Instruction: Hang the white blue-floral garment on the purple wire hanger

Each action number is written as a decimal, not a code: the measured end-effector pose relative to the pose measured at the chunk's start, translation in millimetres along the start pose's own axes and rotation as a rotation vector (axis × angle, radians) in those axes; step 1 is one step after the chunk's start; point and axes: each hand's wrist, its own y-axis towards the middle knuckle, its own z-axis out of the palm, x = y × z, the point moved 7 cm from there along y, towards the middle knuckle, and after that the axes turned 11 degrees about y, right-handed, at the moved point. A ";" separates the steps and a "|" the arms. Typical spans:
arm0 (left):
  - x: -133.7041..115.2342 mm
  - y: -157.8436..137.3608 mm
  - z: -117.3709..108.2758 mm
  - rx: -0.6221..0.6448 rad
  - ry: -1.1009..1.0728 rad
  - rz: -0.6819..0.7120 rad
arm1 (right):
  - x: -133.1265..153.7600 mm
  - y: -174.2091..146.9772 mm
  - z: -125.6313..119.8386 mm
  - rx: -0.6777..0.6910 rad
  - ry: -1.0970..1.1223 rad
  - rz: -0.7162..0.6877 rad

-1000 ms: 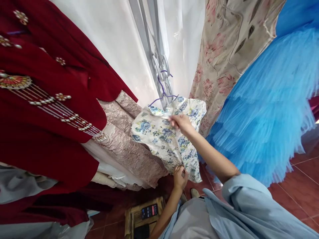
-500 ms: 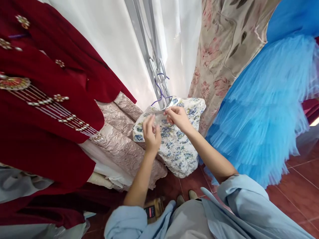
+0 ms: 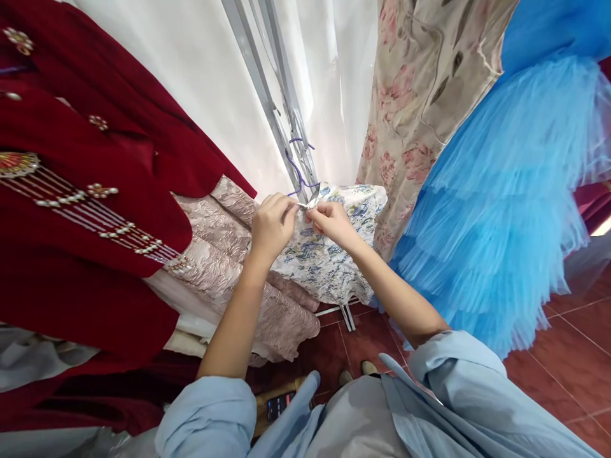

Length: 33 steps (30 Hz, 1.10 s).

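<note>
In front of me a white blouse with a blue floral print [image 3: 329,267] hangs on a purple hanger [image 3: 296,172]. My left hand [image 3: 273,228] pinches the neckline edge at the left of the collar opening. Close beside it, my right hand [image 3: 331,222] grips the same edge between thumb and fingers. A small stretch of the neckline runs between both hands. The left shoulder of the blouse is mostly hidden behind my left hand.
A grey metal rack [image 3: 281,83] rises behind the blouse. Dark red garments [image 3: 95,222] and a pink brocade one [image 3: 224,261] hang left. A beige floral dress [image 3: 396,114] and a blue tulle dress [image 3: 501,210] hang right. Below, a phone [image 3: 279,405] lies near red floor tiles [image 3: 358,343].
My left hand has moved up and left and closed on the neckline beside my right hand. The blouse's lower part has risen, showing the rack's foot beneath.
</note>
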 end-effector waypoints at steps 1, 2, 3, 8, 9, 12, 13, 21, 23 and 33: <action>-1.8 0.1 -2.0 -0.020 -0.011 -0.009 | -3.4 -1.7 0.0 -0.008 0.001 -0.005; -4.4 0.0 -2.3 -0.020 -0.020 -0.008 | -7.8 -3.6 -1.2 -0.032 0.010 -0.005; -7.2 -0.3 -0.9 0.000 -0.026 0.001 | -12.7 -5.6 -3.2 -0.067 0.026 -0.003; -14.2 -1.2 12.8 0.149 0.060 0.073 | -19.6 -5.9 -3.9 -0.105 0.127 -0.045; -14.7 0.0 13.4 0.144 0.085 0.084 | -15.6 -3.2 -2.2 -0.090 0.124 -0.071; -15.0 6.7 7.4 0.026 0.072 0.069 | -7.9 6.8 -0.3 -0.083 0.048 -0.107; -12.9 9.1 2.7 -0.041 0.038 0.036 | -10.1 9.1 -0.2 -0.079 0.002 -0.102; 81.9 -13.3 -28.4 -0.415 -0.292 -0.287 | -141.2 -70.4 -28.2 -0.098 -0.478 0.208; 117.9 -35.9 -9.2 -0.324 -0.482 -0.407 | -170.8 -100.6 -34.3 -0.122 -0.483 0.250; 170.3 -130.5 42.3 -0.462 -0.901 -0.930 | -230.8 -103.6 -34.8 -0.035 -0.486 0.453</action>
